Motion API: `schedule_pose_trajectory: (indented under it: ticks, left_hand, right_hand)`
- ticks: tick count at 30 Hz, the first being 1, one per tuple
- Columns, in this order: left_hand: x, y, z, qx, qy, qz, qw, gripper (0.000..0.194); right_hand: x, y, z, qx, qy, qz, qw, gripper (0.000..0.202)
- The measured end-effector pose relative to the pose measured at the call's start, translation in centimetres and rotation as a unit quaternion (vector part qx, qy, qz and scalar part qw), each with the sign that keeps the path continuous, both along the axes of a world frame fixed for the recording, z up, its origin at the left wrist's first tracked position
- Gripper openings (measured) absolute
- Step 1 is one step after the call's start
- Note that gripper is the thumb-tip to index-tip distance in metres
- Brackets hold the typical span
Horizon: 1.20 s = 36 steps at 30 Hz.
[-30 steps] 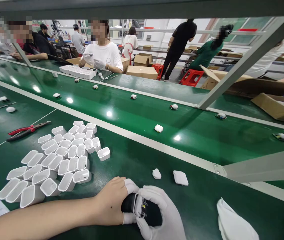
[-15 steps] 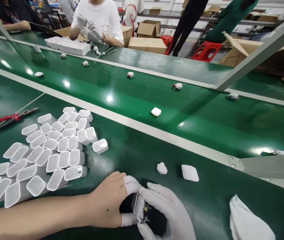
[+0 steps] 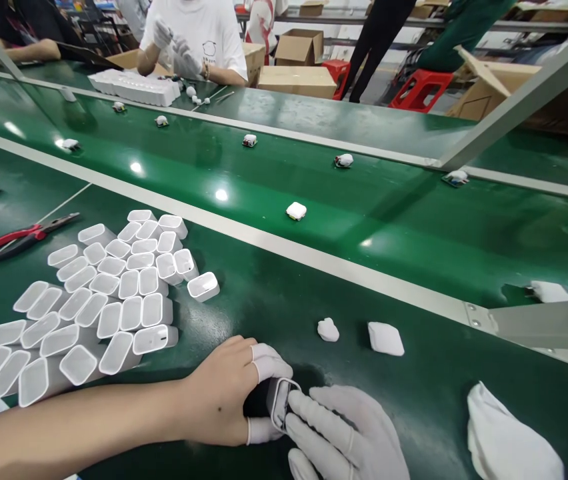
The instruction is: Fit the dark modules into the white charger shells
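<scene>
At bottom centre, the left hand (image 3: 237, 393) grips a white case (image 3: 278, 404) by its outer sides between thumb and fingers. The fingers of the right hand (image 3: 291, 420), gloved, reach out and touch the case's open end; whether they pinch anything I cannot tell. The case looks light, stiff and rather slick, so its outer walls seem the safest hold; anything inside may be fragile. Similar cases (image 3: 131, 312) stand at left, pliers (image 3: 39, 232) beside them; a green belt (image 3: 204, 157) runs beyond.
</scene>
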<state>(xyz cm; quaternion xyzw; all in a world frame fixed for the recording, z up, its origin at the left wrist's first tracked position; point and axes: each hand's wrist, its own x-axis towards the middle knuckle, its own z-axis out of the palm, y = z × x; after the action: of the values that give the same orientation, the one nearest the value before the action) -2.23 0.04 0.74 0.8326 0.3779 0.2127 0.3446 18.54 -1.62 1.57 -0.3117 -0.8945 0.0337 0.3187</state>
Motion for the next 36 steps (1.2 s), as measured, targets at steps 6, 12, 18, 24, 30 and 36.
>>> schedule_pose_trajectory:
  ticks: [6,12,18,24,30,36]
  left_hand:
    - [0.0,0.0,-0.1,-0.005,-0.018,0.003,1.0,0.046]
    - [-0.3,0.3,0.1,-0.007,-0.006,-0.014,1.0,0.043]
    - [-0.7,0.5,0.2,0.005,0.001,-0.089,0.996,0.044]
    - [-0.9,0.7,-0.1,0.003,-0.019,-0.094,0.995,0.046]
    - [-1.0,0.8,-0.5,0.007,-0.016,-0.1,0.995,0.05]
    - [-1.0,1.0,-0.3,-0.005,0.018,-0.117,0.993,0.047]
  right_hand:
    - [-2.0,0.0,0.9,0.021,-0.072,-0.028,0.997,0.017]
    - [-1.0,0.0,0.4,0.039,0.016,0.012,0.999,0.022]
    - [-0.9,-1.2,-0.1,0.112,0.001,0.065,0.992,0.023]
    - [-2.1,-1.4,0.5,0.082,0.009,0.056,0.995,0.024]
    - [-2.4,-1.5,0.4,0.054,-0.009,0.045,0.997,0.019]
    - [-3.3,-1.6,0.4,0.017,-0.043,0.013,0.999,0.028]
